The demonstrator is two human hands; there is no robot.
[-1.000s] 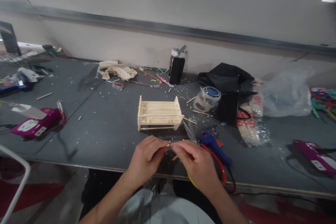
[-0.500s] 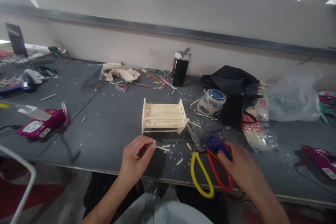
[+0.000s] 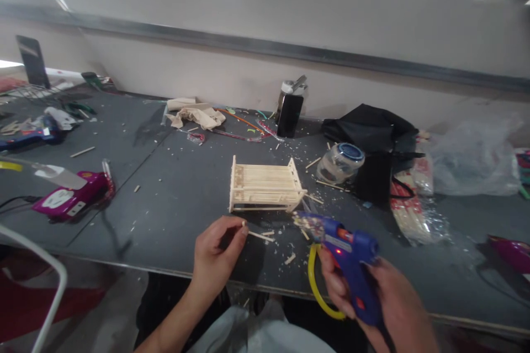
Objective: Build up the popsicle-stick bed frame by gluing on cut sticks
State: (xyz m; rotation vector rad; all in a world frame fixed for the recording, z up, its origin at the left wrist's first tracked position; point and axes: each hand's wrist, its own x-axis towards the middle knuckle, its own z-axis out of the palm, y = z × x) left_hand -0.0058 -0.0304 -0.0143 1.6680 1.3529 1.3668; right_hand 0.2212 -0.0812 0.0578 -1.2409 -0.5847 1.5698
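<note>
My right hand (image 3: 393, 292) is wrapped round the grip of a blue hot glue gun (image 3: 351, 259), whose red light is lit and whose nozzle points left. Thumb and forefinger of my left hand (image 3: 219, 251) pinch a small piece of pale wooden stick (image 3: 244, 224); most of it is hidden by the fingertips. Just beyond both hands stands a small bed-like frame (image 3: 265, 182) built from wooden sticks. Beneath the glue gun lie large scissors with a yellow handle (image 3: 313, 281), mostly covered by the gun and my hand.
Stick offcuts (image 3: 290, 258) and glue crumbs litter the table (image 3: 190, 176). A plastic jar (image 3: 342, 162) with a blue lid and a black bag (image 3: 372, 132) stand at right. A phone (image 3: 290, 116) leans at the back. A magenta power strip (image 3: 70, 196) lies left.
My right hand has lifted the glue gun off the table and turned it, nozzle to the left, above the scissors. My left hand keeps its pinch almost unmoved.
</note>
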